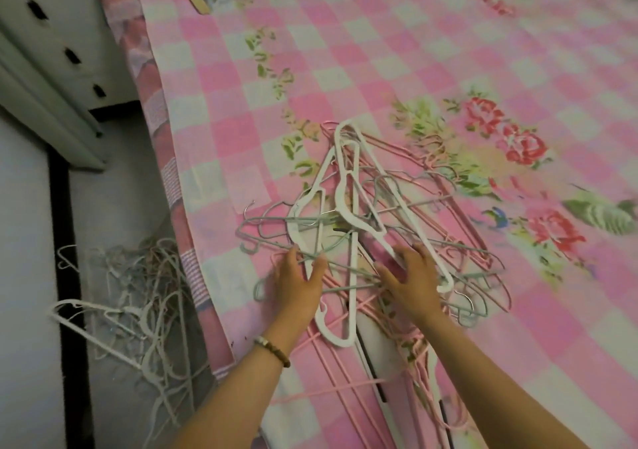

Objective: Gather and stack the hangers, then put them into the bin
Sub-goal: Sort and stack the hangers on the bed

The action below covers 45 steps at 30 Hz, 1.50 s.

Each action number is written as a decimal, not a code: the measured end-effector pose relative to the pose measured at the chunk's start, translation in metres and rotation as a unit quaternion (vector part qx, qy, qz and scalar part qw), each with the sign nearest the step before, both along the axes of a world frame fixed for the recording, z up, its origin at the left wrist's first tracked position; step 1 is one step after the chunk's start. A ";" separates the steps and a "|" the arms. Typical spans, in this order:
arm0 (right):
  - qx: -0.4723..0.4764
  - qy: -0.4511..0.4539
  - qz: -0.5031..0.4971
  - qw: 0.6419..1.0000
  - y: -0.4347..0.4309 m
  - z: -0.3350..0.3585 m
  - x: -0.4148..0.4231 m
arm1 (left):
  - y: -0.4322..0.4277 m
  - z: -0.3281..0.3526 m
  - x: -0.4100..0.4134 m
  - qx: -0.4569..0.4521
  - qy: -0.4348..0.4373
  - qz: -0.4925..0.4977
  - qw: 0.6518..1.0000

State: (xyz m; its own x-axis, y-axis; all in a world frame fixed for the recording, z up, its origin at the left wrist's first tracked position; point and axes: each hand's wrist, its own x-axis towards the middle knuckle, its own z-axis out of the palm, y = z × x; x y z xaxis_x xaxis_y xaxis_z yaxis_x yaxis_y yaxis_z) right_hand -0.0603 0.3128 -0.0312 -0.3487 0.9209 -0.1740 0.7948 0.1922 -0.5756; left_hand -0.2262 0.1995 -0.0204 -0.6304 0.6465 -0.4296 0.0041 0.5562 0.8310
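We rest our left hand [298, 284] and right hand [412, 277], fingers spread, on the tangled hangers [342, 203] on the bed [448, 51]; a second heap [138, 310] lies left.

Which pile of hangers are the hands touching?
The colourful pile on the bed, under the left hand and right hand; the pale pile beside the bed lies untouched.
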 end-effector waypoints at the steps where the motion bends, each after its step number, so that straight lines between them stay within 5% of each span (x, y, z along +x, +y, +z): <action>1: 0.011 0.010 -0.010 1.000 -0.002 -0.001 0.005 | 0.003 0.001 0.001 0.028 -0.023 0.028 0.999; 6: 0.032 0.067 0.011 0.997 -0.016 0.010 0.026 | 0.017 0.026 0.003 0.119 -0.115 0.168 0.972; 11: -0.041 0.159 0.000 0.986 -0.041 0.035 0.023 | 0.030 0.043 0.000 0.196 -0.232 0.141 0.942; 19: 0.073 0.212 -0.223 0.949 -0.009 0.067 0.035 | 0.012 0.040 -0.010 0.183 -0.237 0.149 0.943; 30: 0.081 0.240 -0.237 0.938 -0.024 0.080 0.048 | 0.022 0.036 0.037 0.168 -0.381 0.232 0.879; 32: 0.081 0.221 -0.224 0.946 -0.023 0.078 0.051 | 0.029 0.038 0.051 0.072 -0.305 0.205 0.927; 34: 0.070 0.219 -0.224 0.947 -0.023 0.075 0.056 | 0.029 0.042 0.058 -0.049 -0.134 0.193 0.971; 36: 0.051 0.225 -0.232 0.945 -0.021 0.070 0.061 | 0.033 0.049 0.057 -0.059 0.007 0.169 0.984; 38: 0.042 0.226 -0.242 0.943 -0.019 0.065 0.067 | 0.046 0.044 0.050 -0.030 0.145 0.016 0.989; 42: 0.029 0.225 -0.247 0.942 -0.012 0.052 0.076 | 0.084 0.013 0.026 -0.117 0.324 -0.376 0.860; 45: 0.005 0.233 -0.270 0.934 -0.005 0.040 0.082 | 0.107 0.012 0.019 -0.136 0.374 -0.432 0.809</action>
